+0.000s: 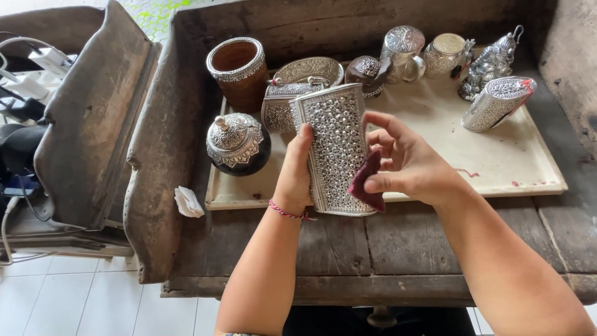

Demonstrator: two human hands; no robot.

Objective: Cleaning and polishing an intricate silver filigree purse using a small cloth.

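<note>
Both hands on it: left hand (297, 177) clamps the silver box (336, 149) upright over the tray (497, 168), right hand (404, 165) pinches a maroon cloth (368, 182) against its embossed face — short, light rubs suit best.

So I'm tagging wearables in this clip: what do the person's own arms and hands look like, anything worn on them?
Both forearms are bare, with no sleeves in view and no gloves. The left hand has a thin braided cord bracelet in red and pink at the wrist. The right hand shows no ring, watch or band. Fingernails look short and unpainted.
</note>
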